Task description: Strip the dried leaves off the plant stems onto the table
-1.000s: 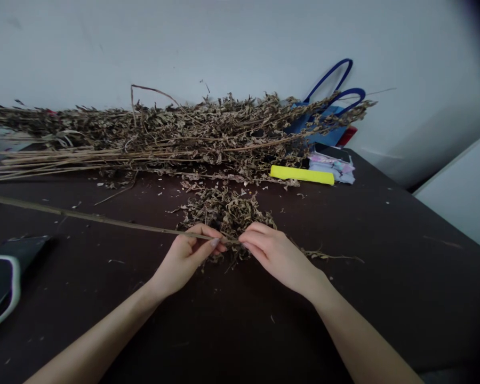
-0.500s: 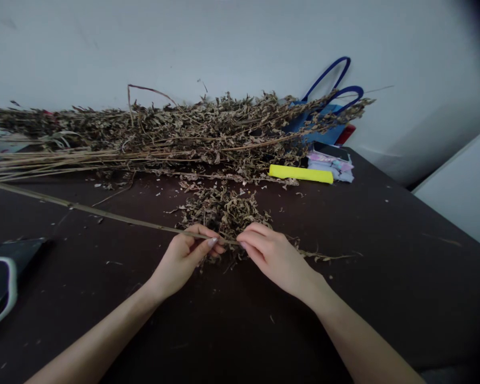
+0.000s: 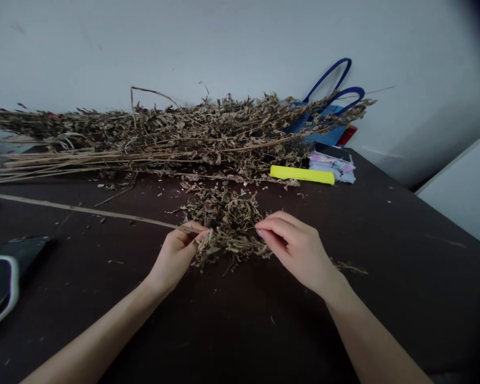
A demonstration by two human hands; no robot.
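Across the left of the worktop [image 3: 404, 229], a long dried stem [image 3: 84, 209] is reaching in at a shallow slant and ending in crumpled leaves between the hands. The left hand [image 3: 171, 258] is pinching it just behind those leaves, its fingers clamped on the stalk. To judge by its straightness, the stem is probably being light and stiff, dry enough to be snapping if bent hard; the bare stalk is looking like the sound place to hold. The leaves are seeming brittle, likely to be crumbling under a squeeze. A loose heap of dried leaves [image 3: 224, 205] is lying just beyond the hands. The right hand [image 3: 302, 253] is hovering at the right end of the leafy part, fingertips close together; whether they are gripping anything, I cannot tell.

At the left edge, a pale-rimmed dark object [image 3: 14, 288] is lying partly out of view. Along the back, a big bundle of dried plants [image 3: 164, 128] is stretching before a pale wall [image 3: 224, 42], with crumbs scattering the dark surface below it. Further right, a yellow tube [image 3: 302, 174] is lying beside a soft packet [image 3: 344, 173]; behind them a blue bag [image 3: 328, 130] is standing. A white panel [image 3: 464, 181] is rising beyond the right edge.
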